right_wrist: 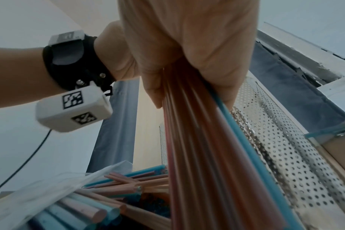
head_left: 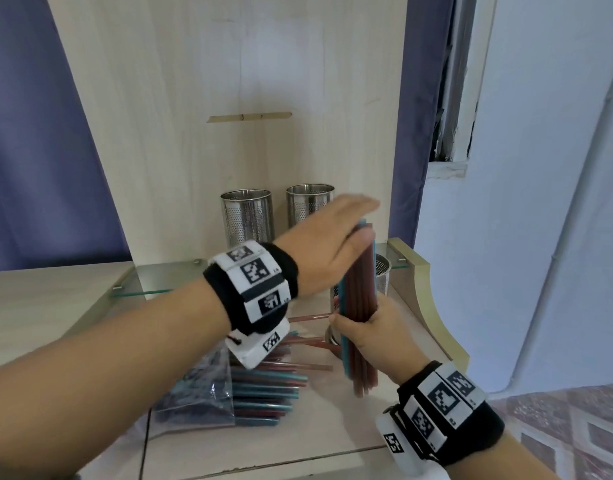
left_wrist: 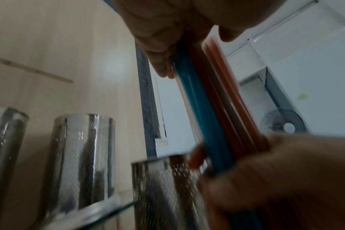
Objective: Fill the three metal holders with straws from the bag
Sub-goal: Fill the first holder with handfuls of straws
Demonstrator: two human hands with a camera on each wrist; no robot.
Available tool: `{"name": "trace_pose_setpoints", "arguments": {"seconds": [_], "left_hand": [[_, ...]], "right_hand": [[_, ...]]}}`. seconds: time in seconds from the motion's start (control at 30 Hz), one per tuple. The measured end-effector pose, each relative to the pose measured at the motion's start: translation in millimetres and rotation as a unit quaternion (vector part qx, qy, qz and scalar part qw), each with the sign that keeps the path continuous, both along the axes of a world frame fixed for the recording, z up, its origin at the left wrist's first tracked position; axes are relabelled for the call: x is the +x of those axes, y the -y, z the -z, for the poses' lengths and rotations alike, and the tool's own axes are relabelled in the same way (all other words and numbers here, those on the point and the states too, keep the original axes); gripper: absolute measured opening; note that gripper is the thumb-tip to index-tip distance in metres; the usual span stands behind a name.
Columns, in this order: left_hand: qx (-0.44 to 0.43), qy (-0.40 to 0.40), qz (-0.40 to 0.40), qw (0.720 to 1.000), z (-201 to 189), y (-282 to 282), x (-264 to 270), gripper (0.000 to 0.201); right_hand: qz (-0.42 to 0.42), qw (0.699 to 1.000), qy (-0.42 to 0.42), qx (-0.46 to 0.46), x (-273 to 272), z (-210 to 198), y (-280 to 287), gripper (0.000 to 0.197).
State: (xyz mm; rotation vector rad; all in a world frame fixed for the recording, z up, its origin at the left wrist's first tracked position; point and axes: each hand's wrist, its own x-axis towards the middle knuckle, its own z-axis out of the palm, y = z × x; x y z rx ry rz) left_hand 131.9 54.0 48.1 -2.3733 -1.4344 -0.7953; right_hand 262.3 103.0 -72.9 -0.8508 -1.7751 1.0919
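The right hand (head_left: 374,336) is gripping a bundle of straws (head_left: 358,299), smooth plastic tubes in dull red with a few teal ones along the left edge; its fingers are curling round the lower part of the bundle. The bundle is standing nearly upright, long axis vertical, lower ends hanging below the fist. The left hand (head_left: 327,244) is lying flat over the top ends, fingers straight and together, palm pressing down on them.

Just behind the bundle a perforated steel holder (head_left: 381,273) is standing on the pale wood counter (head_left: 298,452), partly hidden by the straws. Two more shiny perforated cylinders, the left holder (head_left: 247,218) and the middle holder (head_left: 307,202), are standing upright on a glass shelf (head_left: 159,278) against the wood-grain back panel (head_left: 229,81). Lower left, a crinkled clear plastic bag (head_left: 197,393) is lying on the counter with loose straws (head_left: 267,389) spilling out sideways, under the left wrist.
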Motion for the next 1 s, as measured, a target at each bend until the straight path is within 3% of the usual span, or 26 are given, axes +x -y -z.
{"name": "trace_pose_setpoints", "arguments": {"seconds": [0.13, 0.27, 0.47, 0.53, 0.63, 0.67, 0.73, 0.8, 0.9, 1.0], "left_hand": [[-0.019, 0.019, 0.039, 0.999, 29.9, 0.6, 0.6, 0.054], [0.026, 0.03, 0.054, 0.998, 29.9, 3.0, -0.9, 0.065], [0.031, 0.012, 0.077, 0.996, 33.2, 3.6, 2.8, 0.059], [0.01, 0.105, 0.09, 0.99, 33.4, 3.1, -2.5, 0.068], [-0.054, 0.307, 0.04, 0.949, 35.2, -5.9, -14.7, 0.07], [-0.084, 0.311, -0.007, 0.947, 36.9, -11.7, -20.1, 0.072], [-0.14, 0.203, -0.112, 0.963, 42.8, -23.7, -30.6, 0.082], [-0.184, 0.115, -0.151, 0.965, 50.3, -34.3, -32.7, 0.099], [-0.241, 0.154, -0.142, 0.948, 60.9, -48.4, -24.6, 0.121], [-0.245, 0.196, -0.148, 0.938, 70.8, -58.5, -16.4, 0.129]], "right_hand": [[-0.03, 0.999, -0.015, -0.001, 2.3, -1.0, 1.8, 0.016], [-0.042, 0.999, -0.016, -0.007, 4.1, -3.5, 2.2, 0.017], [-0.053, 0.998, -0.015, -0.01, 7.2, -0.7, 1.2, 0.017], [-0.052, 0.998, -0.013, -0.025, 10.2, -2.3, 0.6, 0.015], [-0.038, 0.999, -0.028, -0.017, 22.1, -21.4, -2.5, 0.017], [-0.029, 0.999, -0.043, -0.006, 27.9, -34.5, -3.7, 0.016], [-0.028, 0.996, -0.079, 0.01, 38.2, -67.8, -8.0, 0.015], [-0.033, 0.995, -0.095, 0.023, 44.9, -103.7, -15.4, 0.015], [-0.042, 0.989, -0.132, 0.043, 46.1, -145.6, -35.2, 0.013], [-0.051, 0.98, -0.19, 0.038, 37.3, -167.4, -56.2, 0.014]]}}
